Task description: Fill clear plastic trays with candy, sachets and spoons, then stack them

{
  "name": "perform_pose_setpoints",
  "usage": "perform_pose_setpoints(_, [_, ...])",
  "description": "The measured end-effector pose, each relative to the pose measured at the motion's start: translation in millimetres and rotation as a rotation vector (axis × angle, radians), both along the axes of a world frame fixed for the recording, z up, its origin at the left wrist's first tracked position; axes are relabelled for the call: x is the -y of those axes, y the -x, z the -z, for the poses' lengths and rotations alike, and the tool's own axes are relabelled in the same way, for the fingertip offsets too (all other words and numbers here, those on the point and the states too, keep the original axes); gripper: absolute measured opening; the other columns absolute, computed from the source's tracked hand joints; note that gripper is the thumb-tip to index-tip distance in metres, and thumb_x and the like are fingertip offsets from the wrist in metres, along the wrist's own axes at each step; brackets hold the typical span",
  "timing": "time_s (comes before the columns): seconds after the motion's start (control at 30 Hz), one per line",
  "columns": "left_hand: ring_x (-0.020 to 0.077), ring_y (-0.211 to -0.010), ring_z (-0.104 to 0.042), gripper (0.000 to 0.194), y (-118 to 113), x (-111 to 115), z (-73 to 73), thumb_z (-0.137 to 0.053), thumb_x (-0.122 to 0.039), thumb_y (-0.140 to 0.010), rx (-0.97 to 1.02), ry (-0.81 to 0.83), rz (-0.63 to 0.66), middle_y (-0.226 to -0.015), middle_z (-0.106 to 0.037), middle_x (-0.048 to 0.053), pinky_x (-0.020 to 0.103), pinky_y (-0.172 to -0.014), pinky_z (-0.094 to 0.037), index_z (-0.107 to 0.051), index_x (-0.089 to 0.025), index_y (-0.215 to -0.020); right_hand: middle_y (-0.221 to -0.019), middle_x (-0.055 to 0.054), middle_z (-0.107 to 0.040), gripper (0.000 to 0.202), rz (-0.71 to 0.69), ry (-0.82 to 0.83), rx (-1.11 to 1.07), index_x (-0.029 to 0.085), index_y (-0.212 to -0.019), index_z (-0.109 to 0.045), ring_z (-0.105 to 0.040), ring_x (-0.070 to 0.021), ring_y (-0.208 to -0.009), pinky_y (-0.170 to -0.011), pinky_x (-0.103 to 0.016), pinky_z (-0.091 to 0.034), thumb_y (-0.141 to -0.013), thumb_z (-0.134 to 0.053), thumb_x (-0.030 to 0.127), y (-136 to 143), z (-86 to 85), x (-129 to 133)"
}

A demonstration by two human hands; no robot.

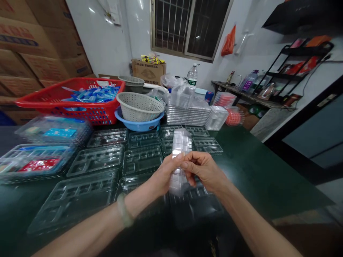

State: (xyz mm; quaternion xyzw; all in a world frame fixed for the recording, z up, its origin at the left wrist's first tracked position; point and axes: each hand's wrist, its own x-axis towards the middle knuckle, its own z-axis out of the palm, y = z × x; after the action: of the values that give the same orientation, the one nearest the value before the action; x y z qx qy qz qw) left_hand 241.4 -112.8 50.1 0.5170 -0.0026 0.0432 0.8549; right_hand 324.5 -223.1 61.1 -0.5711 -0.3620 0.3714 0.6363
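Note:
My left hand is closed round a clear plastic tray, which seems to be one of a small nested stack tilted on edge. With thumb and fingers my right hand pinches the near side of the same tray, touching my left fingertips. Beneath and beyond both hands, several clear compartment trays lie in rows on the dark green table, among them a large tray at the front left and a tray in the middle. Motion blurs the held plastic, so the number of layers cannot be told.
A red basket holds blue pieces. Beside it, a grey colander sits in a blue basin. Stacked clear trays stand at the back. Filled trays are piled at the left. The green table extends rightward.

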Motion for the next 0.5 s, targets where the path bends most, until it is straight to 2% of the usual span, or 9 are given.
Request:
perform_pose_setpoints(0.1, [0.0204,-0.056,-0.06,0.043,-1.6,0.7,0.3,-0.044,-0.049,-0.082,0.012,-0.027,0.008,-0.052,-0.058,0.008,0.034,-0.059,-0.047,-0.057,-0.011,-0.066,-0.05,0.006,-0.049,0.022,-0.041,0.081,0.073,0.017,-0.069,-0.05,-0.046,-0.0074,-0.038,-0.035,-0.018,-0.035,-0.08,-0.055,0.036,0.0,-8.5,5.3])
perform_pose_setpoints(0.2, [0.0154,-0.061,-0.059,0.025,-2.7,2.1,-0.8,-0.059,-0.036,-0.077,0.015,-0.107,-0.137,-0.064,-0.059,0.002,0.026,-0.057,-0.046,-0.058,-0.014,-0.087,-0.054,0.005,-0.046,0.018,0.029,0.123,0.372,0.017,-0.067,-0.048,-0.042,-0.0052,-0.044,-0.041,-0.017,-0.032,-0.083,-0.049,0.024,7.6,-20.9,12.1])
perform_pose_setpoints(0.3, [0.0109,-0.063,-0.055,0.034,-4.1,1.6,-3.3,-0.07,-0.027,-0.069,0.035,-0.184,-0.163,-0.072,-0.058,-0.001,0.019,-0.054,-0.042,-0.056,-0.018,-0.098,-0.056,0.006,-0.039,0.017,0.098,0.071,0.566,0.016,-0.064,-0.045,-0.034,-0.0039,-0.05,-0.045,-0.016,-0.028,-0.08,-0.047,0.013,15.9,-25.2,23.2])
perform_pose_setpoints(0.37, [0.0115,-0.064,-0.056,0.039,-6.3,-3.4,-4.1,-0.071,-0.026,-0.066,0.015,-0.18,-0.134,-0.076,-0.06,0.0,0.02,-0.054,-0.043,-0.056,-0.018,-0.101,-0.055,0.006,-0.036,0.018,0.157,0.068,0.548,0.016,-0.062,-0.045,-0.032,-0.0042,-0.05,-0.045,-0.017,-0.026,-0.08,-0.048,0.014,16.5,-20.4,38.1])
perform_pose_setpoints(0.4, [0.0127,-0.065,-0.057,0.039,-7.5,-8.1,-4.1,-0.071,-0.025,-0.065,-0.017,-0.153,-0.16,-0.078,-0.061,0.002,0.021,-0.055,-0.045,-0.056,-0.017,-0.1,-0.054,0.006,-0.035,0.019,0.224,0.067,0.5,0.016,-0.062,-0.046,-0.031,-0.0042,-0.049,-0.044,-0.018,-0.025,-0.081,-0.049,0.016,14.5,-15.4,48.8])
perform_pose_setpoints(0.5, [0.0199,-0.076,-0.061,0.037,-10.0,-28.6,-3.8,-0.069,-0.029,-0.065,-0.141,-0.009,-0.293,-0.089,-0.064,0.007,0.029,-0.062,-0.051,-0.058,-0.014,-0.097,-0.052,0.007,-0.037,0.021,0.517,0.003,0.186,0.017,-0.064,-0.049,-0.034,-0.0047,-0.044,-0.043,-0.019,-0.025,-0.083,-0.051,0.026,-0.1,10.4,91.3])
